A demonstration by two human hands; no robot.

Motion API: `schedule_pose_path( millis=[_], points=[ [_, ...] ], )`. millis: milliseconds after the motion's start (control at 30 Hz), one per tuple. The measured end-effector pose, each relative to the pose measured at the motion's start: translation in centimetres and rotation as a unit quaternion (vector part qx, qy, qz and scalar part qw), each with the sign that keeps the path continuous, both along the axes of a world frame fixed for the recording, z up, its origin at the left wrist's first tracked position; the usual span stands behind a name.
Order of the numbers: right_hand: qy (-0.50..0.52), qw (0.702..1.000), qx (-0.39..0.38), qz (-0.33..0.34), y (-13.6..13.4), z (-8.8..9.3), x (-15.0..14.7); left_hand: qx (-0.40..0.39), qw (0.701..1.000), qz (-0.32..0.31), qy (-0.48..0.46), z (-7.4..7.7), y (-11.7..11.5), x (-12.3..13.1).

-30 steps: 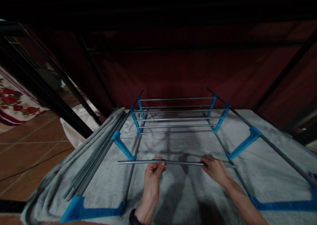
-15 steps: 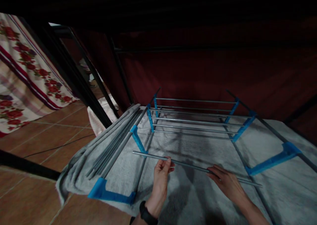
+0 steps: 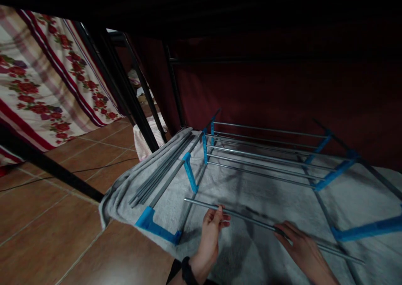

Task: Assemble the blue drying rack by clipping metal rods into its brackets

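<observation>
A thin grey metal tube (image 3: 248,219) runs across in front of me, its left end higher in view than its right. My left hand (image 3: 214,224) pinches it left of its middle, thumb on top. Farther right, my right hand (image 3: 297,243) is closed around the same tube. Beyond it lies a partly assembled rack frame with blue plastic brackets (image 3: 190,173) on long side poles. Several crossbars (image 3: 266,154) join the brackets at the far end. The nearer left bracket (image 3: 157,226) has no bar in it.
Loose grey tubes (image 3: 161,172) lie in a bundle left of the frame, on a grey blanket (image 3: 125,209). Black metal posts (image 3: 128,92) rise at the left, with a dark red cloth (image 3: 266,92) behind. A floral curtain (image 3: 53,84) hangs over the tiled floor (image 3: 47,230).
The view has turned left, so the rack sits farther right in the picture. Both hands keep hold of the tube, and its right end now appears lower.
</observation>
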State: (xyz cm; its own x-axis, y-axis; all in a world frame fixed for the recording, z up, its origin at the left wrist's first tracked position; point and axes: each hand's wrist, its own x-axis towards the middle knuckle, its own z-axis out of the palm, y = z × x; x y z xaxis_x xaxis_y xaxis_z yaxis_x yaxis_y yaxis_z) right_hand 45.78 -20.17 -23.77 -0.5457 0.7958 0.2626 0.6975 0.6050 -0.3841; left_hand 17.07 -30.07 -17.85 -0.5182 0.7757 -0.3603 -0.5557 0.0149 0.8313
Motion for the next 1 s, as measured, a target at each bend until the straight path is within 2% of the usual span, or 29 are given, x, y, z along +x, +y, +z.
schedule_pose_path(
  millis=[233, 333, 500, 600, 700, 833, 1000],
  points=[
    [-0.013, 0.997, 0.054, 0.055, -1.0, -0.6, -0.3, -0.027, 0.999, 0.010, -0.046, -1.4, -2.6, 0.8],
    [-0.010, 0.994, 0.079, 0.075, -1.0, -0.9, -0.2, -0.033, 0.998, 0.013, -0.051, -1.8, -3.0, 0.9],
    [0.002, 0.992, 0.114, 0.056, -0.8, -1.0, -0.3, -0.018, 0.999, 0.011, -0.042, -1.5, -1.5, 0.0],
    [0.017, 0.991, 0.128, 0.036, -0.5, -1.6, -0.3, -0.006, 0.999, 0.027, -0.046, -0.9, 0.0, -0.7],
    [0.026, 0.991, 0.132, 0.020, -0.1, -2.3, -0.2, -0.001, 0.999, 0.013, -0.033, -0.7, 0.8, -1.2],
    [0.042, 0.987, 0.151, 0.026, 0.2, -2.7, -0.3, -0.004, 1.000, 0.001, -0.030, -1.1, 1.3, -1.6],
    [0.033, 0.985, 0.170, 0.020, 0.2, -3.3, -0.7, -0.006, 0.999, 0.021, -0.047, -1.9, 2.1, -2.8]
  ],
)
